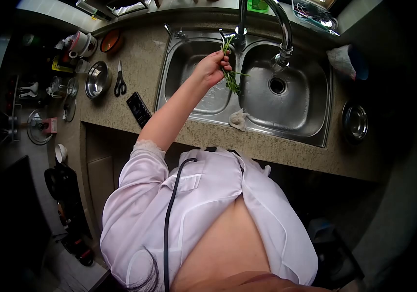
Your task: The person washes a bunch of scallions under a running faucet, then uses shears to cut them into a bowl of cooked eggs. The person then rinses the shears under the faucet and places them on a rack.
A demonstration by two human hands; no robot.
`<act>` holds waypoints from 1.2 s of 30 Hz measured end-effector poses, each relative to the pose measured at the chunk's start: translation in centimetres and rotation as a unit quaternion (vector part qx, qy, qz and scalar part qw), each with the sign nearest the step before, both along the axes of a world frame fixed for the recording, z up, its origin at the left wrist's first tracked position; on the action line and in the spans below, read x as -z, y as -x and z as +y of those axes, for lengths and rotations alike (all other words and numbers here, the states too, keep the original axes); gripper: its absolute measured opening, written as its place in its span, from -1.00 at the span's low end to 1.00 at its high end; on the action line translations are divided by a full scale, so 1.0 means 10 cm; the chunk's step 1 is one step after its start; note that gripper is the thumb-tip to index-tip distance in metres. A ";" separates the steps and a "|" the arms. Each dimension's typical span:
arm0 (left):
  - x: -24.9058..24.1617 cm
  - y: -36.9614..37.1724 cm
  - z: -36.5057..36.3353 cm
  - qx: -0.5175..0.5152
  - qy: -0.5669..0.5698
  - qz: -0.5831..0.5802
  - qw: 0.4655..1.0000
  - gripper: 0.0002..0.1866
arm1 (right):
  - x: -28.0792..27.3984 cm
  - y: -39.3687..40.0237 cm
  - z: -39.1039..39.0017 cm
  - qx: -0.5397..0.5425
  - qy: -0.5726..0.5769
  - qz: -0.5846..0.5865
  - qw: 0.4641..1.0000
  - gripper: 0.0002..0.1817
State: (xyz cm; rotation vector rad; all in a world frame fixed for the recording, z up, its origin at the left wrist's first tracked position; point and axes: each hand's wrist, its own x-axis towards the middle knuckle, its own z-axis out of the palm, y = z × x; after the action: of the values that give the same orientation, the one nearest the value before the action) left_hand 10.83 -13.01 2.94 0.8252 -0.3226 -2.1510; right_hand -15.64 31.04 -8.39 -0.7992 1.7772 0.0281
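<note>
My left hand is closed around a small bunch of green leafy herbs, held over the divider between the two sink bowls. Stems stick out above the fist, and leaves hang below it. Under the hand lies the left bowl of the steel sink; to its right is the other bowl, with a dark drain. A curved chrome faucet reaches over that right bowl. My right hand is out of the picture.
A crumpled white cloth lies on the sink's front rim. Left on the counter are a phone, scissors, a steel bowl and an orange bowl. A metal dish sits right of the sink.
</note>
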 end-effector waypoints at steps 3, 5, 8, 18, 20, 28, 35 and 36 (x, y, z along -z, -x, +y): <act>0.02 0.02 0.10 -0.017 -0.016 0.001 1.000 -0.84 | 0.05 0.01 0.01 -0.013 -0.003 -0.004 1.000 -0.82; 0.04 0.03 0.21 -0.023 -0.018 0.005 1.000 -0.84 | 0.11 0.03 0.02 -0.031 -0.006 -0.008 0.999 -0.81; 0.15 0.05 0.36 -0.033 -0.025 0.001 0.999 -0.84 | 0.21 0.07 0.04 -0.069 -0.015 -0.014 0.997 -0.81; 0.06 0.01 0.83 -0.031 -0.026 -0.013 0.999 -0.83 | 0.27 0.05 -0.04 -0.127 -0.013 -0.011 0.992 -0.81; 0.08 -0.03 0.89 -0.027 -0.021 -0.011 0.999 -0.83 | 0.26 -0.01 -0.04 -0.132 -0.007 -0.008 0.991 -0.81; -0.14 -0.49 1.39 -0.005 0.000 0.073 0.997 -0.84 | 0.13 -0.41 0.24 -0.163 0.000 0.010 0.987 -0.80; -0.38 -0.87 1.69 -0.033 0.033 0.079 0.996 -0.85 | -0.14 -0.85 0.50 -0.177 -0.025 0.021 0.984 -0.80; -0.37 -0.92 1.71 -0.041 0.031 0.070 0.996 -0.85 | -0.11 -0.86 0.51 -0.177 -0.023 0.022 0.984 -0.79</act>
State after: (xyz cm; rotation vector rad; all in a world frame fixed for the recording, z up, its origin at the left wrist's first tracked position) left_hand 20.05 4.08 6.60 0.6387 -0.2767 -2.0980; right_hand -7.01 36.16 -7.29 -1.0783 1.6498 0.3239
